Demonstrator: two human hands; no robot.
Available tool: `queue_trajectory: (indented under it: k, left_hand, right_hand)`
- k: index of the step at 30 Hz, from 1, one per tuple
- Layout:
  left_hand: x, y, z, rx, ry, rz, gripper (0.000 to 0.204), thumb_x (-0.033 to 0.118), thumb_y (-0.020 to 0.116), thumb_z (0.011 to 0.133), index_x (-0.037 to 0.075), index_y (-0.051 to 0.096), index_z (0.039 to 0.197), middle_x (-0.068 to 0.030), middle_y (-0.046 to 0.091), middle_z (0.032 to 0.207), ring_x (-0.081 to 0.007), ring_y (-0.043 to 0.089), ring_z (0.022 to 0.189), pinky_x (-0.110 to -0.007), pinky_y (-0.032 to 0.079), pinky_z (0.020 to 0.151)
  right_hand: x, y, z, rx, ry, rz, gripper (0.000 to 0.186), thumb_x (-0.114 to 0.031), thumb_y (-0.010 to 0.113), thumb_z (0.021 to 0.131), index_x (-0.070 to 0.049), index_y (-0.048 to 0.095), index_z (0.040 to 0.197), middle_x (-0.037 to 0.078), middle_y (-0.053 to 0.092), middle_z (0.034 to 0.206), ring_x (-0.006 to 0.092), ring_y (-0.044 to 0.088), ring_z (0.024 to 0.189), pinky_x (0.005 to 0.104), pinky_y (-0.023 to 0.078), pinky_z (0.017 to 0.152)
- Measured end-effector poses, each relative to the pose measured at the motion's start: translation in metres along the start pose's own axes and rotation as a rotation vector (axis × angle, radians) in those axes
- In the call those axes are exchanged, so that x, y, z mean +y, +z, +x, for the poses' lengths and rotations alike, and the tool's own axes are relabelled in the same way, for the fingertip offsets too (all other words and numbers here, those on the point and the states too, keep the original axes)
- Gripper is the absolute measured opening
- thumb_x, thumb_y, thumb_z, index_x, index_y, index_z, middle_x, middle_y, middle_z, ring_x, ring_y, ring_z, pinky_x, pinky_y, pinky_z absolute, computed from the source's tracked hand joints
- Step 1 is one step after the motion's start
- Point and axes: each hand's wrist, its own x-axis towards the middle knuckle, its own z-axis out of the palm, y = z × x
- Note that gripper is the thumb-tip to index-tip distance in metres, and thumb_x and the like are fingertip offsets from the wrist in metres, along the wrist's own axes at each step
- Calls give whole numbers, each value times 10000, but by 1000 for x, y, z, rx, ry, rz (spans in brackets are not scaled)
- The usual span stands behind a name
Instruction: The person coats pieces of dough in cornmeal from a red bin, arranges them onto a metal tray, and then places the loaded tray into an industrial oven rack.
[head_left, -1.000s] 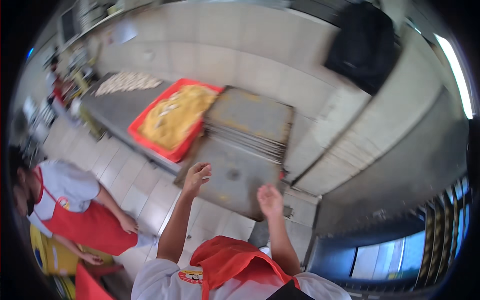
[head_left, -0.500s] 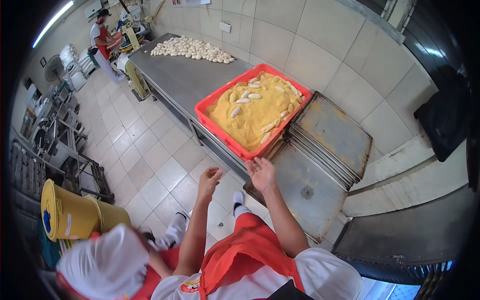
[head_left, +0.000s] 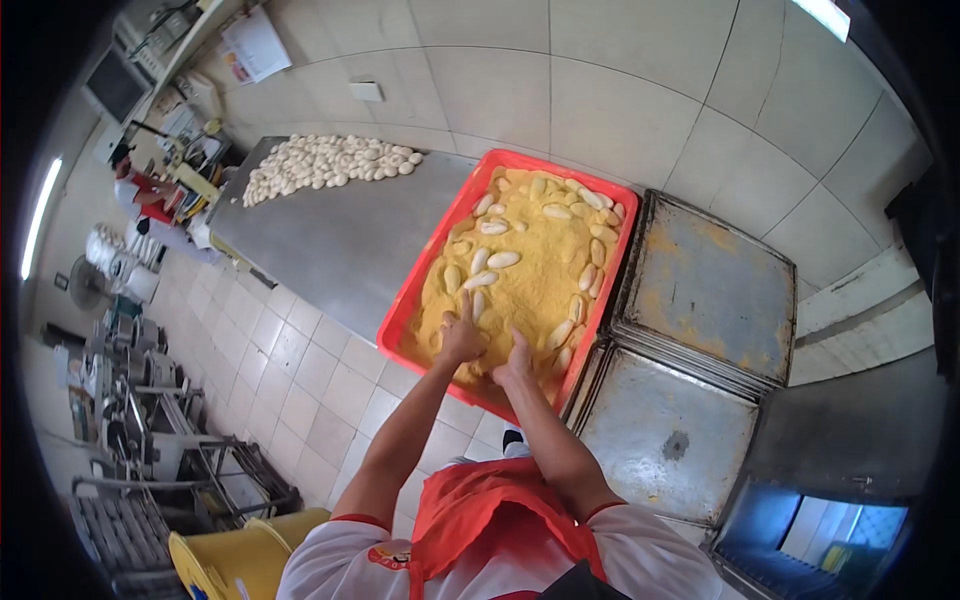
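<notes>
A red plastic tray [head_left: 402, 314] full of yellow crumbs [head_left: 540, 255] stands on the end of the metal table. Pale, oblong dough pieces [head_left: 504, 259] lie on the crumbs, most of them along the right side and in the upper part. My left hand [head_left: 462, 338] is in the near part of the tray, its fingers spread and touching the crumbs just below a dough piece [head_left: 478, 303]. Beside it, my right hand [head_left: 515, 368] has its thumb apart and its other fingers partly sunk in the crumbs. No dough piece shows in either hand.
A pile of round dough pieces [head_left: 320, 165] sits at the far end of the metal table [head_left: 350, 240]. Stacked baking trays [head_left: 705, 280] adjoin the red tray's right side. Yellow bins [head_left: 235, 555] and metal racks [head_left: 215, 480] stand at left. Another person [head_left: 150, 200] works far left.
Both hands have moved forward from in front of the red tray down into its crumbs. My view has come closer to the tray, and the person in the white cap at lower left is out of view.
</notes>
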Motion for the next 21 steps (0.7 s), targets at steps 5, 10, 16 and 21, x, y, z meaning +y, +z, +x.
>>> queue_trajectory:
  k: [5, 10, 16, 21]
  left_hand:
    - [37, -57, 72, 53, 351, -317, 1184, 102, 745, 606, 73, 31, 1550, -422, 341, 1318, -503, 420, 1211, -460, 369, 1063]
    - [16, -85, 135, 242, 429, -183, 1095, 487, 777, 726, 16, 188, 1521, -333, 321, 1443, -474, 324, 1340, -467, 292, 1123]
    - [34, -90, 165, 186, 276, -96, 1147, 772, 651, 672, 145, 236, 1537, -263, 343, 1493, -437, 289, 1381, -504, 279, 1130]
    - [93, -98, 168, -100, 292, 8, 1149, 808, 653, 621, 266, 226, 1540, -251, 329, 1505, -431, 286, 1396, -595, 296, 1092]
  right_hand:
    - [-45, 82, 26, -106, -148, -52, 500, -311, 615, 902, -81, 503, 1332, 89, 554, 1322, 274, 511, 1218, 434, 428, 999]
    - [-31, 42, -27, 297, -880, -856, 792, -193, 647, 903, -32, 185, 1526, 146, 346, 1491, 260, 330, 1375, 377, 320, 1099]
    - [-11, -9, -42, 388, -1008, -601, 701, -135, 545, 970, -11, 150, 1536, 120, 253, 1563, 228, 326, 1388, 331, 263, 1135]
    - [-137, 3, 65, 148, -946, -274, 670, -245, 577, 956, 17, 271, 1492, 101, 423, 1449, 182, 436, 1290, 309, 325, 1082]
